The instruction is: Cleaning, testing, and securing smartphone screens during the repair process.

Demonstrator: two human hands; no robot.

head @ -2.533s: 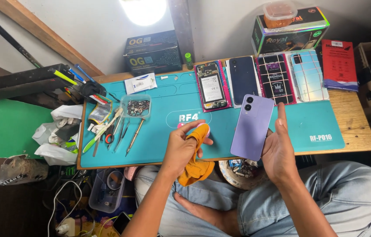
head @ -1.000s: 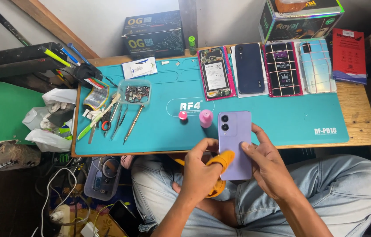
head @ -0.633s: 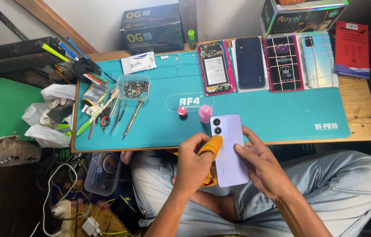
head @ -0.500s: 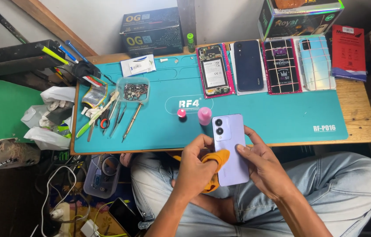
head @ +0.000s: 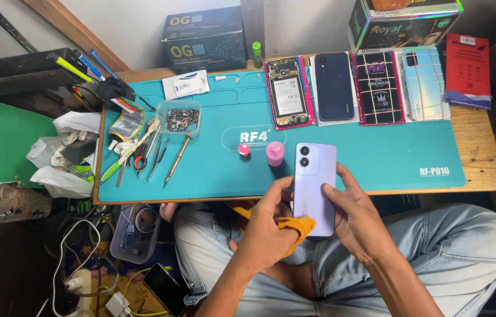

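Gripping lilac phone [head: 314, 188] back-up over near edge of teal mat [head: 377, 158], right hand [head: 356, 220] fingers closed on it; left hand [head: 268, 232] pinches orange cloth [head: 295, 226] against phone.

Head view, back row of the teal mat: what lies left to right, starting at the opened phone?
Opened phone with its battery showing → dark blue phone → black and pink phone case → pale iridescent phone case → red booklet just off the teal mat.

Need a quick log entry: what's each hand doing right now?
Left hand: closed on the orange cloth, against the phone.
Right hand: holding the lilac phone.
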